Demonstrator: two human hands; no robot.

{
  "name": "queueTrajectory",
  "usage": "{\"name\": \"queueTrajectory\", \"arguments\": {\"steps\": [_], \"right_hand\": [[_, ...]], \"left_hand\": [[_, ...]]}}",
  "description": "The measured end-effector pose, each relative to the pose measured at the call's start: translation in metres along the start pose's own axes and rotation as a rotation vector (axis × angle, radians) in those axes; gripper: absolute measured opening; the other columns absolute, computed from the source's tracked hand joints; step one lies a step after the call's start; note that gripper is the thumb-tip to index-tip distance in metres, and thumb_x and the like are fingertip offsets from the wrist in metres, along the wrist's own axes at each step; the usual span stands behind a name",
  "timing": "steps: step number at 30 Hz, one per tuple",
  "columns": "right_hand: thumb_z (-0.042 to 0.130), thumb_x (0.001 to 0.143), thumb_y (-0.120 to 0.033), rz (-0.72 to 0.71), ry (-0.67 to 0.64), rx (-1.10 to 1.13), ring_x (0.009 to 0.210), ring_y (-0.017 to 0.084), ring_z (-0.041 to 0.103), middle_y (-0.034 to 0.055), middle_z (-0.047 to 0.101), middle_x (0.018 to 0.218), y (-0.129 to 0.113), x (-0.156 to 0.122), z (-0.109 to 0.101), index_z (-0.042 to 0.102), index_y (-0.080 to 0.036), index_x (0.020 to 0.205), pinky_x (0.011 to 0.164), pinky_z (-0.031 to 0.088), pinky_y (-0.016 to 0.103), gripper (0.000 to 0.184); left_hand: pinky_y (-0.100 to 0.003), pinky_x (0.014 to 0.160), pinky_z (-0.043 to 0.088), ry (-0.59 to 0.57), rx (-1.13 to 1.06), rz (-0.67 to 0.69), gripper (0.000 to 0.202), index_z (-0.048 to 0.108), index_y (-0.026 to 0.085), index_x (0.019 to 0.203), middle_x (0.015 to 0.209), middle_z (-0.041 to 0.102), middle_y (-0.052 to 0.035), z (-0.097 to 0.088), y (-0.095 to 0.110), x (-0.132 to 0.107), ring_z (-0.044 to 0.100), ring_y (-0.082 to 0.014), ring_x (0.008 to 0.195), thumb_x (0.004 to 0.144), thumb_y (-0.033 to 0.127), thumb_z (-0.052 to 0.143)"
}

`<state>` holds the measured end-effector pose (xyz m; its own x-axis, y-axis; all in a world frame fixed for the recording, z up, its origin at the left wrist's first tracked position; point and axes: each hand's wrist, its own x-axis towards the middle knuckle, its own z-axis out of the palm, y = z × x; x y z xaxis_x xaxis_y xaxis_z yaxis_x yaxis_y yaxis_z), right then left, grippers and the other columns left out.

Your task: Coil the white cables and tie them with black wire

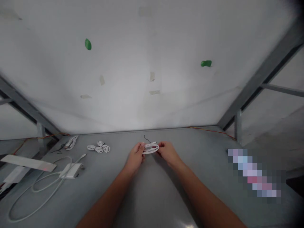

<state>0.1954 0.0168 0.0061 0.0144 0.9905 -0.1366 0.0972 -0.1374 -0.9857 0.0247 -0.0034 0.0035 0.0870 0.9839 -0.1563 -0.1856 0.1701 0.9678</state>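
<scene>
from the head view, i see two bare hands meeting over the middle of the grey table [201, 164], toward its back edge, with a white cable coil [150, 148] between them, raised a little off the surface. the left hand [136, 155] is closed on the coil's left end, thumb on top, fingers curled beneath. the right hand [168, 151] is at the other end, fingers bent in and close together; whether they pinch the coil or only touch it i cannot tell. just behind the coil a thin black tie [147, 139] lies on the table.

over to the left rests a tied cable [99, 148], bunched at its waist, and beyond it another bundle [71, 143]. nearer the left edge sits a white charger [71, 172], its long cord [17, 220] looping across the table, with a white bar [28, 162] beside it. at the right lies something blurred into coloured squares [253, 173]. two green scraps [88, 44] mark the pale wall [123, 107].
</scene>
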Motion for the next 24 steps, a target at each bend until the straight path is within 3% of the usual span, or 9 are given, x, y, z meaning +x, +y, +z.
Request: {"name": "queueTrajectory", "arguments": {"steps": [3,8,11,14,19,24], "right_hand": [[0.072,0.066,-0.028,0.076,-0.034,0.051,0.045,0.012,0.045,-0.0013,0.058,0.051,0.0,-0.006,0.014,0.058,-0.021,0.06,0.044,0.029,0.025,0.017],[0.078,0.066,-0.034,0.076,-0.103,0.088,0.043,0.011,0.047,-0.0016,0.059,0.052,-0.003,-0.014,0.024,0.058,-0.02,0.064,0.04,0.029,0.024,0.024],[0.078,0.067,-0.032,0.054,-0.162,0.071,0.044,0.012,0.05,-0.0016,0.06,0.055,-0.002,-0.018,0.028,0.063,-0.02,0.069,0.041,0.032,0.024,0.019],[0.073,0.073,-0.025,-0.01,-0.217,-0.04,0.05,0.015,0.054,-0.0002,0.061,0.06,-0.002,-0.022,0.029,0.067,-0.019,0.071,0.047,0.038,0.026,0.008],[0.061,0.081,-0.011,-0.419,-0.155,-0.443,0.072,0.019,0.058,0.0038,0.067,0.079,-0.013,-0.033,0.023,0.066,-0.022,0.072,0.068,0.046,0.031,0.015],[0.049,0.089,-0.001,-0.823,-0.147,-0.74,0.104,0.026,0.059,0.0135,0.067,0.111,-0.023,-0.036,0.016,0.069,-0.02,0.091,0.093,0.05,0.04,0.027]], "left_hand": [[-0.02,0.043,0.017,0.083,-0.045,0.017,0.061,0.057,0.019,0.1,0.062,0.043,0.01,-0.002,0.001,0.001,0.028,-0.0045,0.043,0.08,0.076,0.066],[-0.021,0.046,0.023,0.085,-0.066,0.058,0.066,0.063,0.016,0.112,0.068,0.051,0.0061,-0.006,0.004,0.002,0.031,-0.006,0.047,0.082,0.075,0.064],[-0.024,0.049,0.032,0.171,0.131,0.113,0.061,0.067,0.017,0.105,0.066,0.055,0.0025,-0.009,0.004,0.003,0.043,-0.0108,0.051,0.089,0.074,0.054],[-0.029,0.063,0.044,0.241,0.402,0.241,0.049,0.068,0.017,0.099,0.076,0.067,-0.0046,-0.014,0.005,0.005,0.058,-0.0182,0.067,0.098,0.062,0.047],[-0.033,0.081,0.048,0.242,0.664,0.324,0.031,0.068,0.021,0.094,0.091,0.074,-0.0074,-0.019,0.005,0.006,0.066,-0.0234,0.087,0.102,0.038,0.043],[-0.032,0.083,0.046,0.039,0.863,0.388,0.024,0.07,0.021,0.092,0.09,0.073,-0.0082,-0.014,0.006,0.0,0.065,-0.0226,0.084,0.1,0.024,0.048]]}}
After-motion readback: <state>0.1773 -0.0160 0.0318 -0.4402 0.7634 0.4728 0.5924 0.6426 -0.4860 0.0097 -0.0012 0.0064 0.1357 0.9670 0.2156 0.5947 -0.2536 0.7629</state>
